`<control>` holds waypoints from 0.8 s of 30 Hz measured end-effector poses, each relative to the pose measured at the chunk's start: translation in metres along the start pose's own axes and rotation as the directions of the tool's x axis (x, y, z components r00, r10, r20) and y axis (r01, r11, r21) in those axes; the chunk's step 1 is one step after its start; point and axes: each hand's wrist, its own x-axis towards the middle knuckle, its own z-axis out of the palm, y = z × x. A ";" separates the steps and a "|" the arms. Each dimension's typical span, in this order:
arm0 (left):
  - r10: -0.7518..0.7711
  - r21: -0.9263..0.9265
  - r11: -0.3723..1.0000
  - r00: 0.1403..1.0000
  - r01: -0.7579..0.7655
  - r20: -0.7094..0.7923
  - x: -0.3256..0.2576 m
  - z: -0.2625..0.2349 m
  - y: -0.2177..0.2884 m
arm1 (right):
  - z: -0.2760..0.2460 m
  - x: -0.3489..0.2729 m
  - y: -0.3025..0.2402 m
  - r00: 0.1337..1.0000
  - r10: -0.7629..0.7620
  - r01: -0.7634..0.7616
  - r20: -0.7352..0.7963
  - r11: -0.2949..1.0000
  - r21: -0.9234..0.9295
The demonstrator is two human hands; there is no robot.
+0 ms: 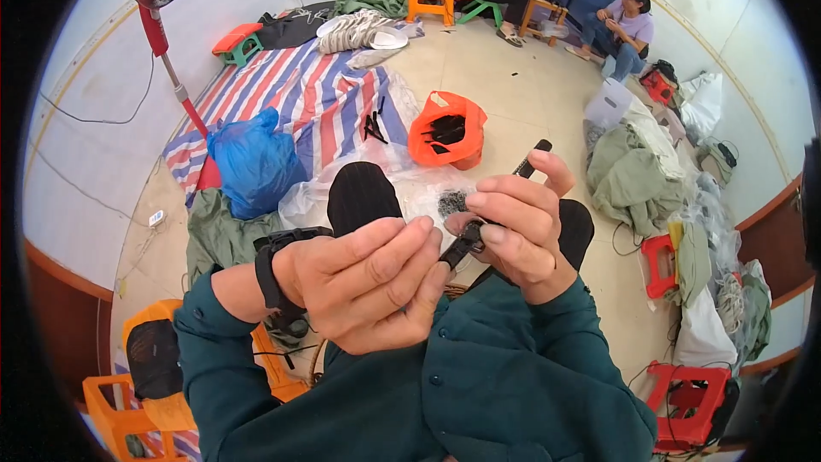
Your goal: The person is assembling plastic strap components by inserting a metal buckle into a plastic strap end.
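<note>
Your right hand pinches a black strap at chest height, and your left hand closes its fingertips on the strap's lower end. Below lie a clear plastic sheet and, beyond it, an orange basket on the floor.

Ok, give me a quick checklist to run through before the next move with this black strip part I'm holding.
1. Right hand grips the black strip part: ok.
2. Left hand fingertips meet the part's lower end: ok.
3. The part's upper tip shows past the right thumb: ok.
4. Small pieces at the pinch point are seated: cannot tell, fingers hide them.
5. Orange basket with more black parts stands open ahead of the knees: ok.
6. Clear plastic sheet lies under the work: ok.
</note>
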 end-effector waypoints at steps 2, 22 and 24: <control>-0.014 -0.005 1.000 1.000 0.014 0.004 -0.002 0.001 -0.001 | 0.006 -0.002 0.004 0.997 -0.034 0.036 -0.065 0.999 0.038; -0.811 -0.494 0.453 0.573 0.742 0.118 -0.012 0.019 -0.004 | 0.029 -0.007 0.009 0.485 0.799 -0.704 0.354 0.116 0.701; -0.905 -0.610 -0.076 0.203 0.789 0.375 -0.018 0.027 -0.009 | 0.034 -0.009 0.020 0.431 0.787 -0.613 0.441 -0.103 0.783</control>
